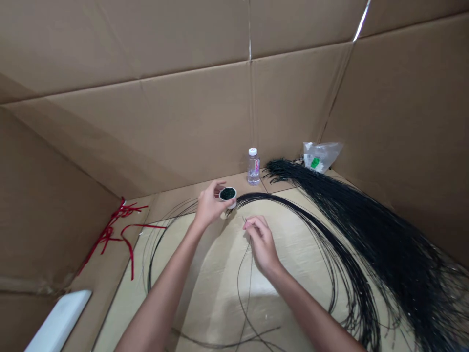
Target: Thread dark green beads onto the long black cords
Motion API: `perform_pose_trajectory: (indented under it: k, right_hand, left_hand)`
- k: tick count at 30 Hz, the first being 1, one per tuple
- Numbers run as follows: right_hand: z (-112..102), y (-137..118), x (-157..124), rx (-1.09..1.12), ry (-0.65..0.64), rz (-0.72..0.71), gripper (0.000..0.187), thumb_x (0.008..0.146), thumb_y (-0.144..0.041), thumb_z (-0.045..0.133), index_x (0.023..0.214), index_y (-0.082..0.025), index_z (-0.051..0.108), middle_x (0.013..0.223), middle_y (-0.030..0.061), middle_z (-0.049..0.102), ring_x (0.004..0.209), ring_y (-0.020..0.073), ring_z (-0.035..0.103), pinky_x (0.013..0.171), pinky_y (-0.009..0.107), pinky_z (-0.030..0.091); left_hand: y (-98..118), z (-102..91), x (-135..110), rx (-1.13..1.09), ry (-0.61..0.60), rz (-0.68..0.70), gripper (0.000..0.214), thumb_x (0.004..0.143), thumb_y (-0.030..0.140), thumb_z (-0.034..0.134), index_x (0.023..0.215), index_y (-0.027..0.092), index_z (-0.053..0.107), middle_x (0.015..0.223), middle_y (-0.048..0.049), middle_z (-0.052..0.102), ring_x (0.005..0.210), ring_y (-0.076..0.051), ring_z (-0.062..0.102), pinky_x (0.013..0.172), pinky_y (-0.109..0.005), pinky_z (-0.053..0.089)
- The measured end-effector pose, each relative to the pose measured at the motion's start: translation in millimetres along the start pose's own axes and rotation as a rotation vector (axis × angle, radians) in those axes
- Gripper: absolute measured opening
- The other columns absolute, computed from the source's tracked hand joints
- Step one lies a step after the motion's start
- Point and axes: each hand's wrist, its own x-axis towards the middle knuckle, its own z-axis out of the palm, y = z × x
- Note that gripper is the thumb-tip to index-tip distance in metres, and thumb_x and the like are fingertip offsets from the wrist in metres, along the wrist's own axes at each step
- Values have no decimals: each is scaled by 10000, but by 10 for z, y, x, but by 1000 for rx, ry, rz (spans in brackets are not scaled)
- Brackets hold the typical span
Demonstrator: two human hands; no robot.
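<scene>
A: What is grasped by the left hand [208,205]?
B: A small white cup [233,205], gripped between thumb and fingers and filled with fine dark pieces [227,194]. Whether it is raised off the pale board [289,254] cannot be told.
A: And the right hand [261,240]?
B: It is held near the cup, on its near right side, with thumb and fingertips pinched on a thin strand [238,281] — hung in a loose curve below.
A: What is found around the cup?
B: A curved bundle [353,271] of dark strands is swept away from just beside it to the right. Behind it, slightly rightward, a clear bottle [253,169] is stood.
A: Farther out?
B: Well to the cup's right, a larger bundle [373,234] is spread, with a plastic bag [329,154] set by its far end. Well to the cup's left, red ribbons [106,234] are strewn; nearer than those, a white object [58,320] is seen — only in part. All is enclosed by cardboard walls [183,127].
</scene>
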Motion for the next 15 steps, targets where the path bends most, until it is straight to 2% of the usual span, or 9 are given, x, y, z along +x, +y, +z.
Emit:
perform_pose_trajectory:
  k: [4,7,10,15]
  right_hand:
    - [-87,-11,39,6,-112,-62,255,996,-405,655,815,-244,732,1388,120,607,1374,314,574,1131,449,489]
    - [-117,-2,34,17,-201,-72,284,1005,-398,666,778,-239,728,1456,127,616,1441,339,549,1210,515,431]
    - [-133,10,16,19,-276,-81,306,1025,-417,666,788,-235,733,1508,130,606,1470,335,537,1230,522,417]
    - [-140,-28,-3,-30,-407,-139,311,1049,-461,659,880,-228,776,1562,144,582,1468,326,548,1229,519,439]
  left_hand:
    - [52,206,-574,-414,43,-135,590,588,253,1012,1132,225,786,1121,-122,827,1002,-279,770,907,-379,596]
    - [32,379,-870,-610,114,-262,558,583,210,1002,1100,200,792,1115,-131,824,979,-268,777,896,-368,603]
    - [6,446,-1015,-666,180,-334,576,572,164,1001,1110,188,795,1153,-139,819,1023,-270,778,953,-383,599]
    - [-11,378,-1076,-829,184,-420,638,505,76,1009,1099,191,808,1230,-151,805,1119,-290,773,1012,-403,597]
